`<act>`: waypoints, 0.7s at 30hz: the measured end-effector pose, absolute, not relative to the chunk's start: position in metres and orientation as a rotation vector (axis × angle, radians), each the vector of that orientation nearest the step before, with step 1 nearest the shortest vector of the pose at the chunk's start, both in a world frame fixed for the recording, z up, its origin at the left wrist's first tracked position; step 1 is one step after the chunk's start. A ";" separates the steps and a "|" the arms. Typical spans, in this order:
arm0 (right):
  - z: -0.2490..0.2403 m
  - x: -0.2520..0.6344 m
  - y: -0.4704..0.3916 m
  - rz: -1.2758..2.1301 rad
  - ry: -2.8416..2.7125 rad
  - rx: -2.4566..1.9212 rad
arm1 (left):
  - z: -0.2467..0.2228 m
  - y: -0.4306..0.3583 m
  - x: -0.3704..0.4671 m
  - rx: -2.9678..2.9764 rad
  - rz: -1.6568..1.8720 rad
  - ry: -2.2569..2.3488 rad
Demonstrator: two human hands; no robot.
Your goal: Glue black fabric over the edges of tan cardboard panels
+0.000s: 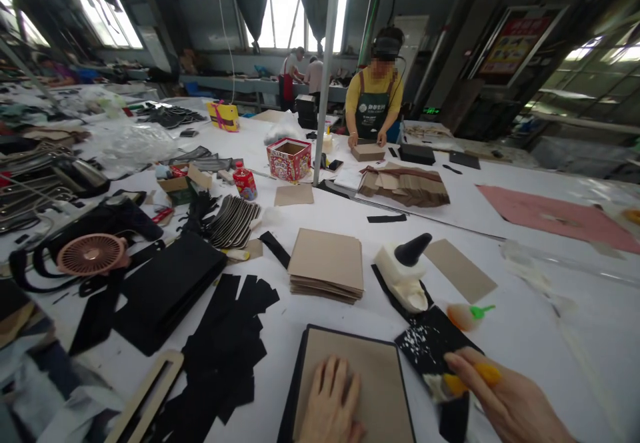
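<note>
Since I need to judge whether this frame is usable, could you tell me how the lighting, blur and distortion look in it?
Head view: the windows are blown out to white; straight lines such as the pole lean and the edges bow, a wide-lens stretch; the right hand and its yellow-tipped tool are smeared by blur; the left hand on the board is sharper; table shadows are soft.

The left hand is cut off at the wrist by the bottom edge, and it covers part of the brown board, whose lower end runs out of view. The right hand is cropped at the bottom too; the small yellow thing in its fingers is too blurred to identify. The black sheet under it is partly hidden.
</note>
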State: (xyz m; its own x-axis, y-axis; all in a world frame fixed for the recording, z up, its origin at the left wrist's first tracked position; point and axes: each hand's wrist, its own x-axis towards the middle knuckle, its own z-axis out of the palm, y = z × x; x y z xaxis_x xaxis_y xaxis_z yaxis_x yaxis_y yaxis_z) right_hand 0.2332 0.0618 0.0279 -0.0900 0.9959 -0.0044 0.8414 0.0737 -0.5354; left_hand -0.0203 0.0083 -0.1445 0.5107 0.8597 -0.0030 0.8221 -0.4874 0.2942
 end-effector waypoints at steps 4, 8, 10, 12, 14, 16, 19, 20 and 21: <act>0.017 0.183 0.086 1.123 -1.880 -1.735 | -0.152 0.008 -0.018 2.692 0.315 1.474; 0.006 0.139 0.107 1.370 -1.877 -1.445 | -0.157 0.009 -0.016 2.836 0.445 1.542; 0.004 0.124 0.114 1.354 -1.962 -1.328 | -0.159 0.009 -0.016 2.868 0.511 1.571; 0.002 0.112 0.119 1.335 -2.045 -1.263 | -0.160 0.009 -0.016 2.884 0.568 1.594; -0.003 0.104 0.124 1.314 -2.117 -1.228 | -0.161 0.009 -0.016 2.886 0.602 1.616; -0.008 0.098 0.127 1.289 -2.177 -1.200 | -0.162 0.009 -0.016 2.884 0.613 1.631; -0.016 0.096 0.132 1.243 -2.253 -1.195 | -0.163 0.010 -0.016 2.894 0.604 1.630; -0.017 0.098 0.134 1.230 -2.276 -1.204 | -0.163 0.010 -0.016 2.904 0.594 1.624; -0.018 0.101 0.134 1.219 -2.298 -1.216 | -0.163 0.010 -0.016 2.917 0.584 1.617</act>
State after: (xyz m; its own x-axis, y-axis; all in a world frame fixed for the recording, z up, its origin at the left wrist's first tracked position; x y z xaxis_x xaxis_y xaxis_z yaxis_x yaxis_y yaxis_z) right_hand 0.1013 0.1344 -0.0178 -0.6117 0.7787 -0.1394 0.5520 0.2940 -0.7803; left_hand -0.0161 0.0100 -0.1630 0.4921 0.7688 0.4085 0.8523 -0.5210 -0.0462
